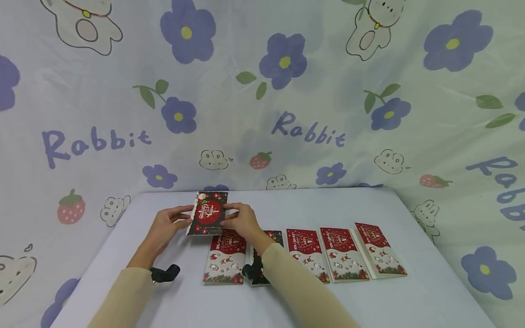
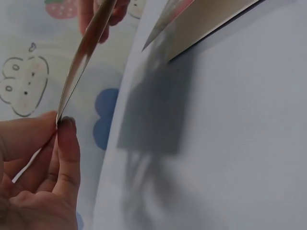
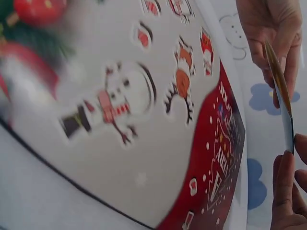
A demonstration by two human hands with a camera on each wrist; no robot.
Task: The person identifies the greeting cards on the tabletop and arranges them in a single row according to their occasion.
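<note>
By the left hand (image 1: pixel 166 228) and right hand (image 1: pixel 243 222), in the head view, a dark card (image 1: pixel 210 212) is pinched at nine and three o'clock above the table (image 1: pixel 193 303); at five o'clock from it, a red-and-white card (image 1: pixel 228 262) is seen. In the left wrist view, the dark card is shown edge-on at ten o'clock; in the right, at three.

Head view's fwd/down; wrist cams share card (image 1: pixel 208 213).

A black Christmas card (image 1: pixel 208 213) bears a red disc; a snowman card (image 3: pixel 153 153) is red and white; sleeves (image 1: pixel 125 296), beige.
</note>
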